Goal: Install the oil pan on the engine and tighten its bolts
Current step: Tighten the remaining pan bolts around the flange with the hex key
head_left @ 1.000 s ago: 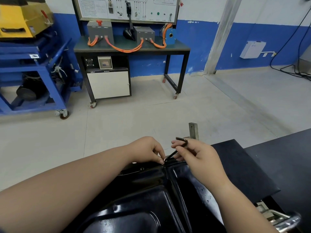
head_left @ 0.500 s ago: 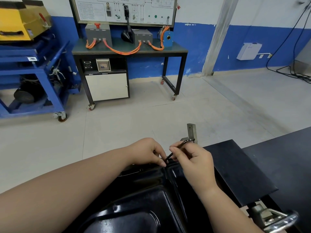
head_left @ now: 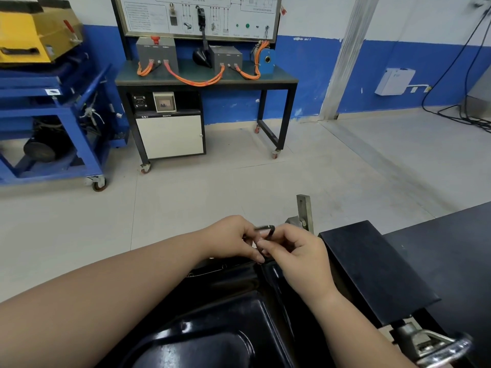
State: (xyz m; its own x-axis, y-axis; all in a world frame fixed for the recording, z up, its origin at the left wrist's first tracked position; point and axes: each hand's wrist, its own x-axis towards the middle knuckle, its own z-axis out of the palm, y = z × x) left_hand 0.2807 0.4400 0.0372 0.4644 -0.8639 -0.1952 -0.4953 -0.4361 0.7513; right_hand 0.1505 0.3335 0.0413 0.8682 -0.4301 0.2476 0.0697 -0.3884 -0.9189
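The glossy black oil pan (head_left: 212, 322) fills the bottom centre, bottom side up, its far flange (head_left: 225, 266) under my fingers. A dark L-shaped hex key (head_left: 268, 231) stands in a bolt at the pan's far corner. My right hand (head_left: 295, 251) pinches the key's long leg. My left hand (head_left: 233, 239) rests right beside it, fingertips touching the key's short arm and the flange. The bolt itself is hidden by my fingers.
A black tabletop (head_left: 372, 266) lies to the right, with a metal clamp handle (head_left: 435, 346) at bottom right. A grey metal bracket (head_left: 304, 211) rises behind my hands. Across the bare floor stand a wheeled black bench (head_left: 207, 83) and a blue cart (head_left: 53, 123).
The hex key has swung round: its short arm pointed right a second ago and now points left toward my left hand. Both hands stay at the pan's far corner.
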